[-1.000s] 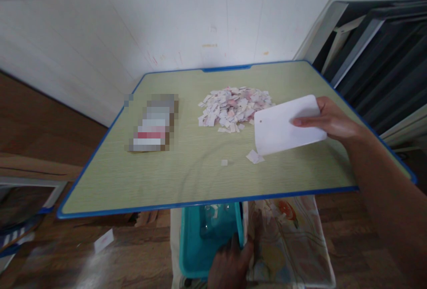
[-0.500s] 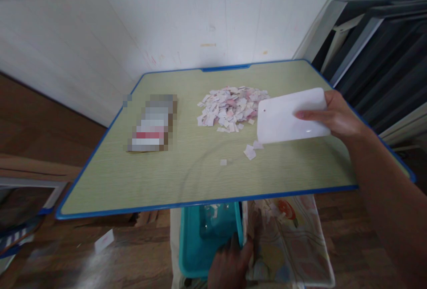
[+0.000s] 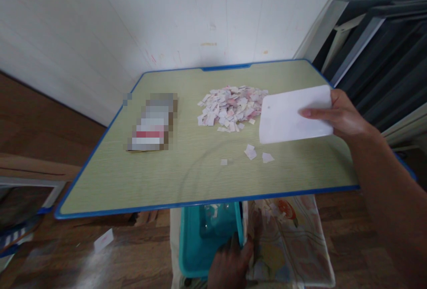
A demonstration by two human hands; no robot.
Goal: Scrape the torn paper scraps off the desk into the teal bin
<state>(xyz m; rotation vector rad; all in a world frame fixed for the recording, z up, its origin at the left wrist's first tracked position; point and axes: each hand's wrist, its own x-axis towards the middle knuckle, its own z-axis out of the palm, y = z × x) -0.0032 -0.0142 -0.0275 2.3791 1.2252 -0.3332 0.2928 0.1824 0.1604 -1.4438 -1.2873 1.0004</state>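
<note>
My right hand [image 3: 338, 113] grips a thin white plastic scraper [image 3: 287, 117], thumb on its upper face. The scraper is held tilted over the table, its left edge close to the right side of a pile of small paper pieces [image 3: 230, 108]. A few loose paper scraps [image 3: 250, 152] lie in front of it. Below the table's front edge, my left hand [image 3: 230, 260] is closed at the right rim of a teal plastic tray [image 3: 187, 253]. Part of its grip is in shadow. Several bits lie in the tray's far end.
The pale green table [image 3: 150, 182] has a blue edge. A pixelated box-like item [image 3: 151, 124] lies on its left. Beneath, a patterned cushion [image 3: 287, 244] bears more scraps. Dark panels [image 3: 376, 53] lean at the right; a white paper [image 3: 104, 240] lies on the floor.
My right hand and the scraper have shifted slightly right. One scrap now lies apart, right of the loose ones near the scraper. The left hand has stayed in place.
</note>
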